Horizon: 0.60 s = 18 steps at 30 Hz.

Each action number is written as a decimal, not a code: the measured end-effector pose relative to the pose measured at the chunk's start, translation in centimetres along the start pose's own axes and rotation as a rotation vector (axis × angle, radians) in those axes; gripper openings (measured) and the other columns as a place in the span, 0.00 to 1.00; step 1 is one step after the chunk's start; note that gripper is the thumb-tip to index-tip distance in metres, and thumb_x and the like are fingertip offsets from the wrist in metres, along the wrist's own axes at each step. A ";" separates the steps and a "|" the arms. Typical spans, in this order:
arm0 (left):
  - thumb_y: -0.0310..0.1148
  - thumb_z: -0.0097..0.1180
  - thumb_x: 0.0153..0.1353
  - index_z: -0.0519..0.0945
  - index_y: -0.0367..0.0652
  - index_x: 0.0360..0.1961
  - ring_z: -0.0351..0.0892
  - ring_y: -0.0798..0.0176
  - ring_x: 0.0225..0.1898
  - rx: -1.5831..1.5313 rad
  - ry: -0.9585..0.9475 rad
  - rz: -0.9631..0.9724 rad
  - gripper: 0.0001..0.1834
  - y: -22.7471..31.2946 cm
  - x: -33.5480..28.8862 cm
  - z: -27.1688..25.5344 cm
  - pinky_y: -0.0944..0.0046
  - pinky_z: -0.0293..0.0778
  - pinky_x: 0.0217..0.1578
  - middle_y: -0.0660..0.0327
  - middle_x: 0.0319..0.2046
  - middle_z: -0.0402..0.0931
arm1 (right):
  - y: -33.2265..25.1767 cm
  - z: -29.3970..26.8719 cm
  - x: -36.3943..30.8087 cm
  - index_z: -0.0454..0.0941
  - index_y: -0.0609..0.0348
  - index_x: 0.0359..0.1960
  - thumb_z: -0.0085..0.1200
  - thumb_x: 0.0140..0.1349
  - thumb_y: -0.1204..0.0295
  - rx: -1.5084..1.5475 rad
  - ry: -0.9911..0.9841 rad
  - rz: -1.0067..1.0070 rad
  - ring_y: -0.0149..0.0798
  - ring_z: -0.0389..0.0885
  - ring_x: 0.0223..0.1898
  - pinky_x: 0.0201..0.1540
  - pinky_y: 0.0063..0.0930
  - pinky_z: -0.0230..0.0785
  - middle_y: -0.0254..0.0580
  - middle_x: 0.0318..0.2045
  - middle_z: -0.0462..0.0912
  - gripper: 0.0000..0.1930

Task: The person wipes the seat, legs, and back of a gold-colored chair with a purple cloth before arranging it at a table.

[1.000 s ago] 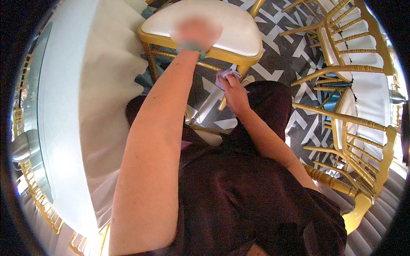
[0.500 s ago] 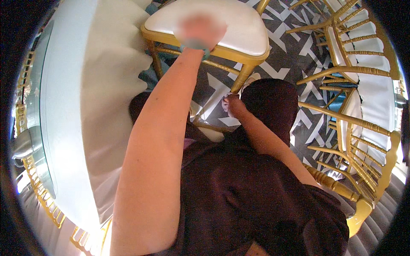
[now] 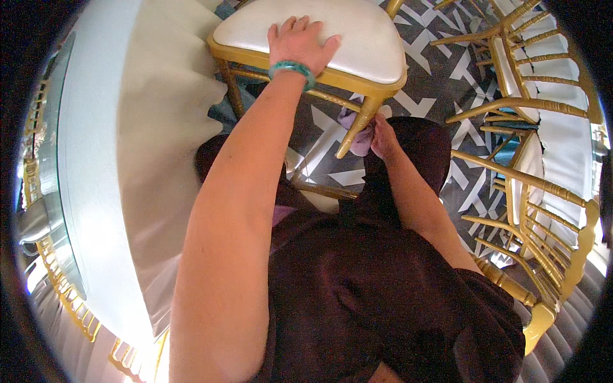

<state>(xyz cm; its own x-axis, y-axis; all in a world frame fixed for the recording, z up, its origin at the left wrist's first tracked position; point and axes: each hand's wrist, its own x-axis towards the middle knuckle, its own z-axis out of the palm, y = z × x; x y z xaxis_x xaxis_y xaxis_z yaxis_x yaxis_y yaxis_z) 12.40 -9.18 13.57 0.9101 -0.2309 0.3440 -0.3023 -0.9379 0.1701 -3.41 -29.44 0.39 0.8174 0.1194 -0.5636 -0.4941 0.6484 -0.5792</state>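
Observation:
A gold chair [image 3: 375, 92] with a white padded seat [image 3: 361, 41] stands in front of me. My left hand [image 3: 297, 48] lies on the near part of that seat with its fingers spread, and a green bangle circles the wrist. Lower down, beside the chair's near right leg [image 3: 361, 124], my right hand [image 3: 385, 138] is closed on a purple cloth [image 3: 361, 142]. The cloth shows on both sides of the leg and sits against it. Some of the right fingers are hidden behind the leg and the cloth.
At left stands a table [image 3: 92, 191] with a long pale tablecloth [image 3: 169, 127] hanging beside the chair. More gold chairs [image 3: 523, 169] line the right side, near another white-draped table [image 3: 562, 115]. The floor [image 3: 418, 57] has a grey, black and white geometric pattern.
My right hand and the cloth have moved up and slightly right along the chair leg, uncovering its foot. My left hand stays on the seat.

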 end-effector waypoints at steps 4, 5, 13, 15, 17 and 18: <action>0.62 0.40 0.56 0.73 0.55 0.53 0.59 0.55 0.62 0.011 0.015 0.039 0.32 0.4 -0.4 -0.2 0.44 0.47 0.61 0.59 0.58 0.66 | 3.6 -5.5 5.4 0.71 0.56 0.43 0.43 0.64 0.56 -0.205 0.178 0.079 0.36 0.76 0.40 0.45 0.33 0.69 0.39 0.39 0.77 0.17; 0.62 0.40 0.56 0.73 0.55 0.53 0.59 0.55 0.62 0.006 0.021 0.048 0.32 0.6 -0.4 -0.2 0.44 0.47 0.61 0.59 0.58 0.66 | 4.7 -8.3 7.1 0.71 0.56 0.43 0.44 0.63 0.55 -0.268 0.208 0.122 0.36 0.76 0.39 0.45 0.33 0.69 0.39 0.38 0.77 0.18; 0.60 0.42 0.56 0.74 0.53 0.52 0.57 0.55 0.62 -0.034 -0.019 0.029 0.30 -0.2 -2.3 -0.7 0.46 0.42 0.63 0.59 0.59 0.65 | 4.4 -5.3 4.3 0.72 0.60 0.46 0.53 0.51 0.42 -0.396 -0.188 0.199 0.38 0.79 0.35 0.39 0.34 0.73 0.41 0.36 0.80 0.33; 0.60 0.42 0.56 0.74 0.53 0.52 0.57 0.55 0.63 -0.046 -0.025 0.043 0.30 0.1 -2.2 -0.7 0.46 0.42 0.63 0.58 0.59 0.65 | 5.1 -7.4 4.9 0.72 0.59 0.45 0.48 0.57 0.46 -0.331 -0.180 0.224 0.39 0.78 0.33 0.37 0.34 0.73 0.41 0.35 0.80 0.28; 0.60 0.42 0.56 0.74 0.53 0.52 0.58 0.56 0.62 -0.020 -0.018 0.059 0.30 0.1 -2.2 -0.7 0.45 0.45 0.62 0.59 0.59 0.65 | 5.3 -6.4 4.7 0.72 0.59 0.44 0.43 0.62 0.50 -0.234 -0.015 0.159 0.39 0.78 0.31 0.35 0.34 0.73 0.40 0.34 0.79 0.24; 0.59 0.43 0.56 0.73 0.53 0.53 0.59 0.56 0.62 0.012 -0.006 0.066 0.30 -0.1 -2.2 -0.7 0.44 0.48 0.60 0.59 0.58 0.65 | 4.7 -4.7 4.2 0.72 0.59 0.44 0.40 0.64 0.52 -0.177 0.105 0.105 0.39 0.77 0.29 0.33 0.33 0.73 0.40 0.33 0.79 0.22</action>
<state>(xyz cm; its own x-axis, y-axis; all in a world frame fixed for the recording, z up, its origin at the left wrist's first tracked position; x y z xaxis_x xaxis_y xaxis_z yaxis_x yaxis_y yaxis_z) 10.25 -8.41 13.41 0.8901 -0.2936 0.3487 -0.3581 -0.9237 0.1361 -3.68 -29.38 -7.46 0.7279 0.0941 -0.6791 -0.6267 0.4931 -0.6034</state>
